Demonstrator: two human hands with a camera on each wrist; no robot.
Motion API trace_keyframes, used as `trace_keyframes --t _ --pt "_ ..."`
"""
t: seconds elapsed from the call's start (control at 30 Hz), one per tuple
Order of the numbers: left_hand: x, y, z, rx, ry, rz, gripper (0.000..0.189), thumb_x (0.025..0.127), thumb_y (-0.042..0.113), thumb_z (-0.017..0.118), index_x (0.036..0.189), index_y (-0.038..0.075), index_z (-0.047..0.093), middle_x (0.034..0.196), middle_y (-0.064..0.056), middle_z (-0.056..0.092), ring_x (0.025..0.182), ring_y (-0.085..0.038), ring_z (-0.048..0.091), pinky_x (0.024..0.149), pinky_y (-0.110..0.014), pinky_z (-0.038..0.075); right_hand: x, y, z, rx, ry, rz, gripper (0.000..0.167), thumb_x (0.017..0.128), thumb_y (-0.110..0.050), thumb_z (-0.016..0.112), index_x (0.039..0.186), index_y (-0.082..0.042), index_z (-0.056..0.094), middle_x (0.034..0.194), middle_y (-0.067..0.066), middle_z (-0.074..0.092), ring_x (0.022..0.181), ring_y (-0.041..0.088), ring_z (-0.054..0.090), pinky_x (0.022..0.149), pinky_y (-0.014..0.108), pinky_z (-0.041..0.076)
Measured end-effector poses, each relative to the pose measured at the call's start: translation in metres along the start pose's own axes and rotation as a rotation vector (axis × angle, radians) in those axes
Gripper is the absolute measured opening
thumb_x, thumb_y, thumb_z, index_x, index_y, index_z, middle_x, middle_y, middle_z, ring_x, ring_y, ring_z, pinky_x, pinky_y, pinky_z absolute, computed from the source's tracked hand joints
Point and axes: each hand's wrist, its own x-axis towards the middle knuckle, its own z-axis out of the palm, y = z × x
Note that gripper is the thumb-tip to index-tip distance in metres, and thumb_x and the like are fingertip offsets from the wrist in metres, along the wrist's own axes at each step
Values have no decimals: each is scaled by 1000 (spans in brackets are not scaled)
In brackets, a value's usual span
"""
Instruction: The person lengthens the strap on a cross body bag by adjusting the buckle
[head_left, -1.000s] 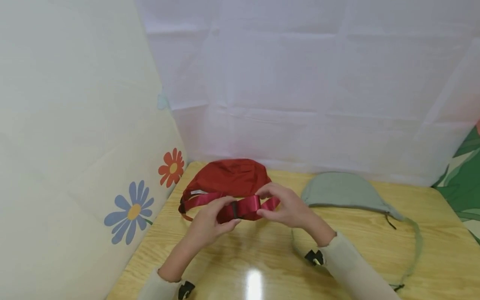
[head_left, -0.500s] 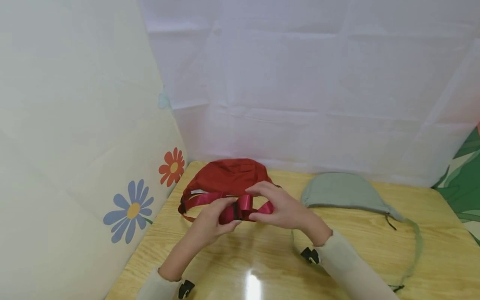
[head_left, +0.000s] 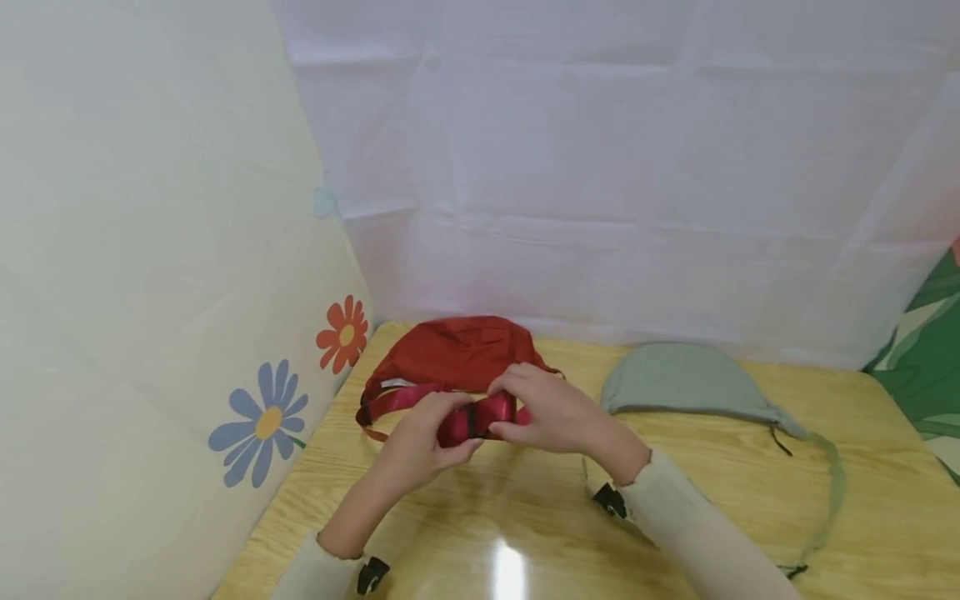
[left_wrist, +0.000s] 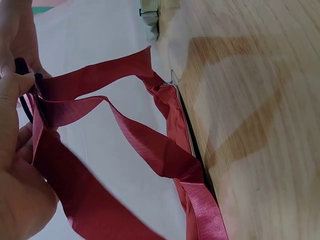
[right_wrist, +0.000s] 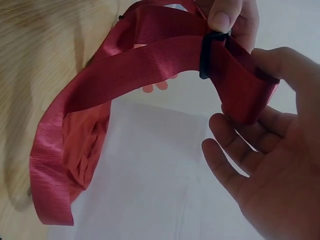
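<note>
A red waist bag (head_left: 465,354) lies at the back left of the table. Its dark red strap (right_wrist: 120,72) is lifted in front of it and runs through a black slide adjuster (right_wrist: 205,55). My left hand (head_left: 420,442) pinches the strap at the adjuster, between thumb and fingers. On the other side, my right hand (head_left: 551,412) pinches a folded loop of strap (right_wrist: 245,92) between thumb and index finger, close to the adjuster. In the right wrist view its other fingers are spread. More strap hangs in loose bends in the left wrist view.
A grey-green waist bag (head_left: 682,379) lies at the back right, its strap (head_left: 834,483) curving forward on the wooden table (head_left: 750,467). Black buckles sit at the left cuff (head_left: 322,567) and the right cuff (head_left: 660,492). Cloth backdrops (head_left: 562,167) stand behind and at the left.
My right hand has moved left toward the left hand, and the strap loop it pinches has bent and drawn closer to the adjuster. The left hand has stayed in place.
</note>
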Motion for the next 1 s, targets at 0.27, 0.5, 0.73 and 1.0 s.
trace_keyframes --t 0.27,0.5,0.73,1.0 --pt "-1 -2 -2 6 10 -16 52 80 24 87 123 7 65 111 -7 68 99 -20 63 81 -39 57 -8 19 7 226 166 -85 31 90 -21 78 116 -9 64 111 -1 63 100 12 58 88 32 53" --pt "-5 -7 -2 26 12 -47 53 81 24 87 125 6 65 116 -9 69 105 -23 65 85 -42 58 -14 32 14 393 189 -52 34 91 -19 78 121 -14 65 112 -4 64 102 12 64 80 34 58" --pt "-4 -7 -2 53 -36 -42 54 81 28 87 126 6 65 113 -6 69 98 -19 63 79 -37 57 -18 32 14 354 131 -55 41 91 -17 77 129 -10 61 116 -1 64 105 14 62 83 32 55" --pt "-2 -4 0 42 -68 -41 53 82 28 86 126 6 64 112 -5 69 96 -17 62 77 -34 57 -9 11 5 114 13 -36 61 93 -36 75 144 -11 54 142 3 56 132 19 49 105 41 48"
